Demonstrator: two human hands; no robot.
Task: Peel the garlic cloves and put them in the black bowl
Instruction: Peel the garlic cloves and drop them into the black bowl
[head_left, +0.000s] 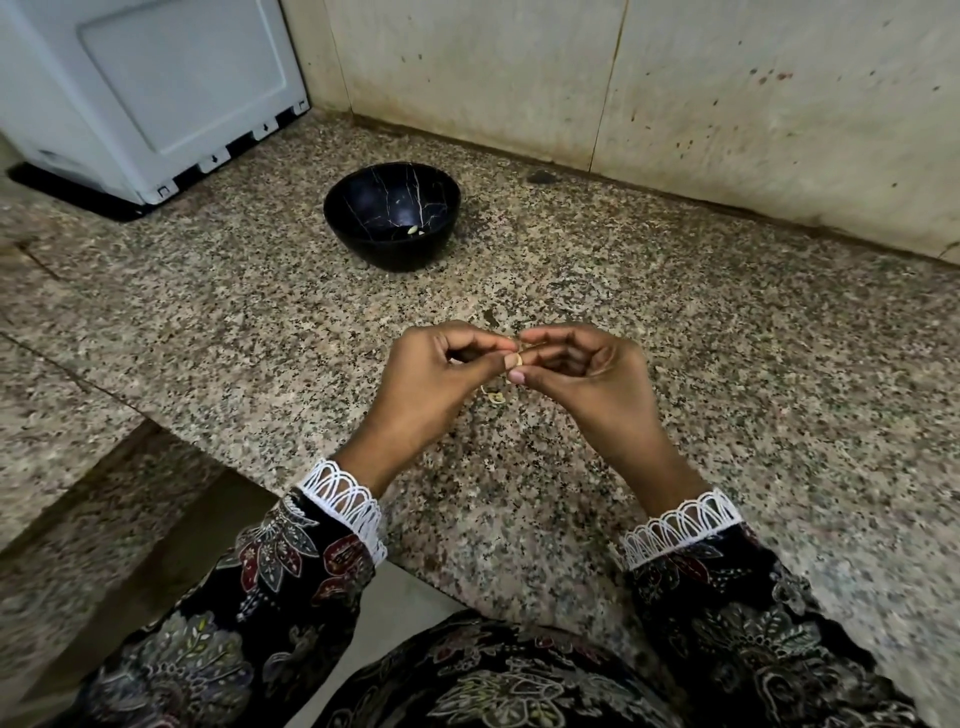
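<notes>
a garlic clove (514, 359) is pinched between the fingertips of the left hand (439, 371) and right hand (587, 371), above a granite counter (727, 364). bits of peel (496, 397) lie beneath; the black bowl (392, 215) sits farther back, pale pieces inside.

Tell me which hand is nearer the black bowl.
Left, slightly. The left hand sits almost straight below the black bowl; the right hand is farther off to its right.

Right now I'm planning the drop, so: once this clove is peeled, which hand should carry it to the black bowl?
Probably the left hand. The black bowl sits ahead and left of both hands, nearer its side. Both hands pinch the garlic clove, so the right hand would have to cross over.
</notes>
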